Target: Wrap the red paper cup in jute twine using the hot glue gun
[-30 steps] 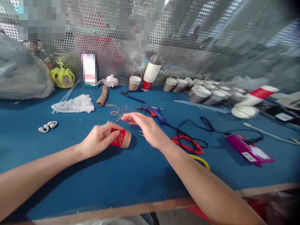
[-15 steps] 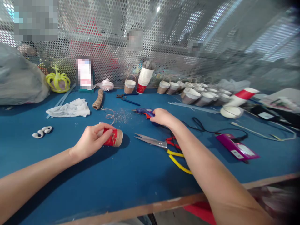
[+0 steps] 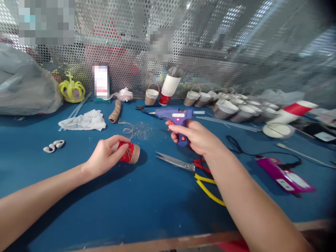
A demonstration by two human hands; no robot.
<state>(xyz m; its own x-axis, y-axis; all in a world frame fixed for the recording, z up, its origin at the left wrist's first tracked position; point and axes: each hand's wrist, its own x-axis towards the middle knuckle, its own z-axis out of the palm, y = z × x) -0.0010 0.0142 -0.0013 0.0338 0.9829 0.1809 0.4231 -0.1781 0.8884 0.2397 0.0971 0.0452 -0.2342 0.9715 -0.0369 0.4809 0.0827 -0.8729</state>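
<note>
My left hand point(image 3: 109, 152) is closed around a red paper cup point(image 3: 126, 154) lying on its side, its end wrapped in brown twine. From the cup a loose strand of twine point(image 3: 128, 129) curls toward a twine roll point(image 3: 115, 112). In my right hand point(image 3: 195, 136) is a blue glue gun point(image 3: 173, 115), held upright by its handle with a red light lit. Its nozzle points left, and a clear glue stick point(image 3: 199, 112) protrudes from the back. Below it on the table lie scissors point(image 3: 181, 163) with red and yellow handles, partly hidden by my right forearm.
Pliers point(image 3: 143, 109) lie behind the glue gun. Several small twine-covered buckets point(image 3: 228, 109) and a stack of paper cups point(image 3: 170, 85) stand along the mesh wall. A purple power strip point(image 3: 285, 175) with a black cord lies right. White cloth point(image 3: 84, 120) and earbuds point(image 3: 54, 146) lie left.
My right hand has lifted the glue gun from the table and turned it upright. The left hand still holds the cup in place. The view has shifted slightly.
</note>
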